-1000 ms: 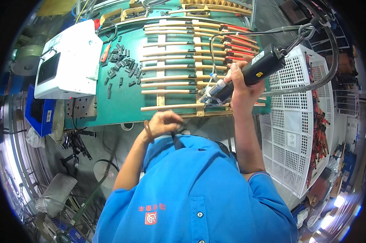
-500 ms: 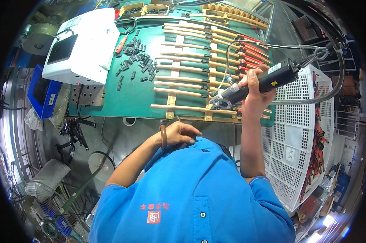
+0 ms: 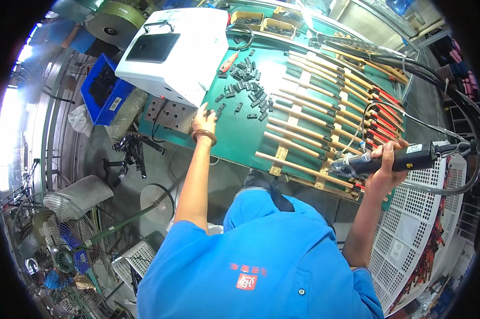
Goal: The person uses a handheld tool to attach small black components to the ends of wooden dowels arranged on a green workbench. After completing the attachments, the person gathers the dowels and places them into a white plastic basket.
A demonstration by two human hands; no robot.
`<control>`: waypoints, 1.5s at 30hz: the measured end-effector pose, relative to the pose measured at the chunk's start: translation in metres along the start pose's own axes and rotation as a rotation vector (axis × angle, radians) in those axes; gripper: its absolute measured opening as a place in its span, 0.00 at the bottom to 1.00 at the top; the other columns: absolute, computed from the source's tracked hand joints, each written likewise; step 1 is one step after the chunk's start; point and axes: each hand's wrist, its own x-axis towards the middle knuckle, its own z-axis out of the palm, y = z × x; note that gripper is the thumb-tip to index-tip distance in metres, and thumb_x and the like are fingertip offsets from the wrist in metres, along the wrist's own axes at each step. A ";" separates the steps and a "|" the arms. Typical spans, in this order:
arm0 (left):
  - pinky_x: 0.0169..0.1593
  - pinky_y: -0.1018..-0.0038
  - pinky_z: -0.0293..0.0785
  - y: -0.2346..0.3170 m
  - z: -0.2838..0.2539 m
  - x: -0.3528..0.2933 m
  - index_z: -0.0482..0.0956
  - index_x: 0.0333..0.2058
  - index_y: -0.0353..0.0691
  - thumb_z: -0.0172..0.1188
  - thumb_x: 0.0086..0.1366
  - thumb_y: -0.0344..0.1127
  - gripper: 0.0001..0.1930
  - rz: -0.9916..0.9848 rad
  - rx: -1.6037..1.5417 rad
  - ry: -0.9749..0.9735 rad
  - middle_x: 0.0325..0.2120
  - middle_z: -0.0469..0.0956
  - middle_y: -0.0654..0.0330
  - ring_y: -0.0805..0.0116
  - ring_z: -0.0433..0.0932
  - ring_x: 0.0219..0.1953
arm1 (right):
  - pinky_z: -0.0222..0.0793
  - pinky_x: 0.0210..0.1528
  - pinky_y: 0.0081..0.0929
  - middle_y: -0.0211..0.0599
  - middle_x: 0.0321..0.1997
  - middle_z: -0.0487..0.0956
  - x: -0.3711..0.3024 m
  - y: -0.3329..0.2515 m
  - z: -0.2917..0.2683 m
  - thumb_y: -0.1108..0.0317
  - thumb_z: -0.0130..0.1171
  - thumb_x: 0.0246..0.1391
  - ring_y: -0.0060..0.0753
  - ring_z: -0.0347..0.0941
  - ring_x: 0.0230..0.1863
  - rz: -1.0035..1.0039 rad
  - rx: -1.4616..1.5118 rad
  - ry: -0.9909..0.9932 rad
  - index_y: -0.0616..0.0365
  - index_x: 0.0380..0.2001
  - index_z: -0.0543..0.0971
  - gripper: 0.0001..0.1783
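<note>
My right hand (image 3: pixel 384 169) is wrapped round a black cylindrical power screwdriver (image 3: pixel 415 157) with a hose and cable attached. Its metal front end lies over the near right part of a rack of wooden sticks (image 3: pixel 293 164), which carry black fittings, several with red ends. Away to the left, my left hand (image 3: pixel 205 122) reaches to the table's edge beside a perforated metal block (image 3: pixel 172 116), below the white machine (image 3: pixel 176 58). Its fingers look partly spread; their tips are small and hard to make out. Loose small black plastic pieces (image 3: pixel 248 85) lie just beyond it.
An orange-handled tool (image 3: pixel 228 63) rests beside the machine. Cardboard trays of black parts (image 3: pixel 278 28) stand at the back. A blue bin (image 3: pixel 103 90) sits left of the machine. White perforated crates (image 3: pixel 404 228) stand at right, and a fan (image 3: pixel 63 258) at lower left.
My left hand has swung from near my chest out to the metal block at the table's left. The view has shifted, so the table sits farther right; my right hand still grips the screwdriver.
</note>
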 end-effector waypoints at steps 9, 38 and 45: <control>0.43 0.65 0.73 -0.003 0.064 0.006 0.79 0.36 0.51 0.66 0.52 0.34 0.11 0.246 0.835 -0.024 0.37 0.77 0.60 0.57 0.77 0.40 | 0.71 0.28 0.19 0.32 0.29 0.72 0.000 0.000 -0.002 0.80 0.56 0.51 0.19 0.69 0.23 0.014 0.003 0.013 0.65 0.47 0.65 0.19; 0.37 0.76 0.76 0.007 0.108 -0.211 0.75 0.41 0.38 0.61 0.58 0.24 0.12 -0.548 -0.647 -1.158 0.36 0.78 0.59 0.68 0.78 0.37 | 0.69 0.26 0.19 0.34 0.27 0.74 -0.020 -0.034 0.020 0.79 0.58 0.50 0.20 0.70 0.20 0.132 0.229 -0.070 0.65 0.47 0.65 0.21; 0.37 0.75 0.76 0.009 0.114 -0.213 0.75 0.42 0.37 0.61 0.58 0.24 0.12 -0.555 -0.650 -1.150 0.36 0.78 0.58 0.68 0.78 0.37 | 0.69 0.26 0.20 0.34 0.27 0.74 -0.019 -0.032 0.015 0.79 0.58 0.50 0.20 0.70 0.21 0.117 0.219 -0.087 0.65 0.47 0.66 0.21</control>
